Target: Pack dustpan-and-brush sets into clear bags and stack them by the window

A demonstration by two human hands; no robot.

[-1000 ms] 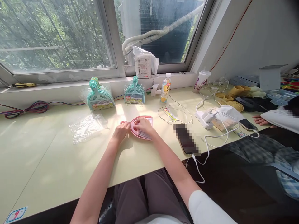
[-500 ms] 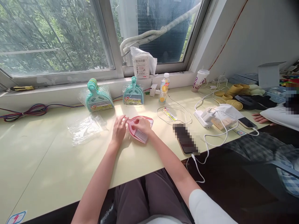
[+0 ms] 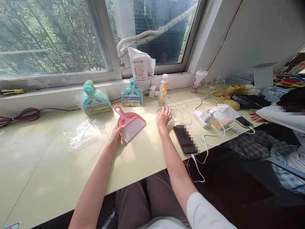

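My left hand [image 3: 116,133] grips the left edge of a pink dustpan [image 3: 122,119] with a small brush nested in it, white bristles [image 3: 133,128] facing right and toward me. The handle with its ring end points away to the upper left. My right hand [image 3: 164,117] is over the table to the right of the set, fingers apart and holding nothing visible. Beside it, a printed label card [image 3: 173,120] is partly covered by the hand. A clear plastic bag [image 3: 83,133] lies crumpled to the left of my left hand.
Bagged green dustpan sets [image 3: 96,100] stand at the window side, another [image 3: 132,95] beside them. A drink bottle [image 3: 163,89] is beyond my right hand. A phone [image 3: 186,140] on a cable and a power strip [image 3: 202,118] lie right; a person's hand [image 3: 256,117] rests farther right.
My right hand has left the pink set and moved right to the label card. The set now sits turned, its handle pointing farther up and away, with my left hand on its edge.
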